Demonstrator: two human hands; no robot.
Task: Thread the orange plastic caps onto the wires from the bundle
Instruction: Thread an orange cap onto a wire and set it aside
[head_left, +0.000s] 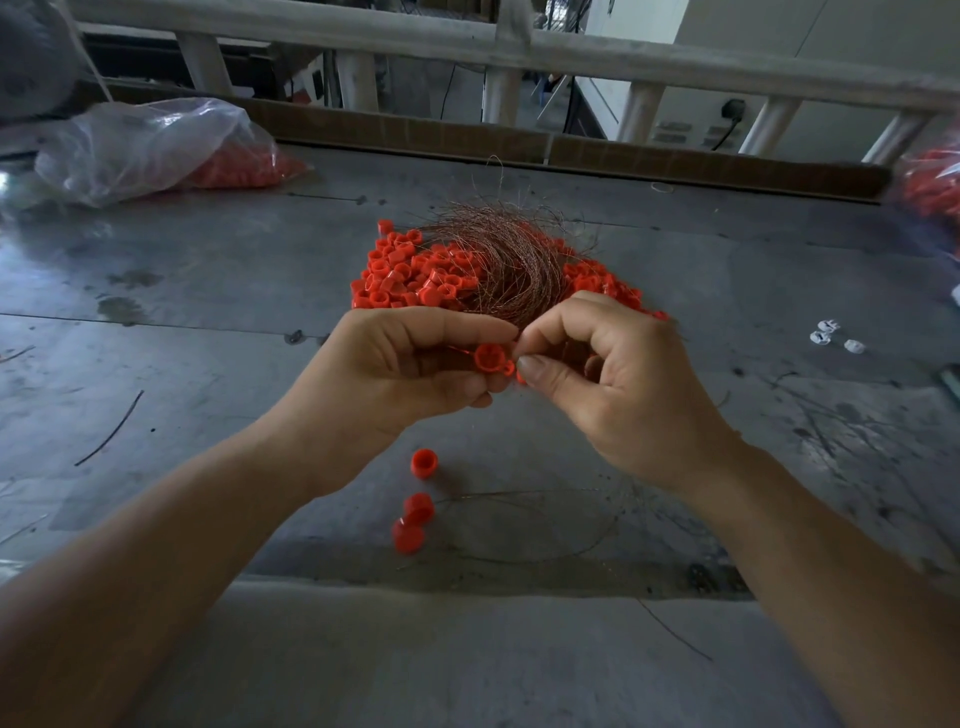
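While the left hand (405, 364) pinches it, orange cap (488, 357), round, hollow, glossy

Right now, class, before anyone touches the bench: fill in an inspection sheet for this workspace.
Surface: grey metal table, stained and scratched.
Job's things: pile of caps, wire bundle lying on it; three loose caps nearer.
Clutter: plastic bag of caps, white bits, stray wire.
Hands: left hand holds a cap; right hand pinches at its edge.
Cables: plug and cord in wall socket behind.
Surroundings: wooden railing.
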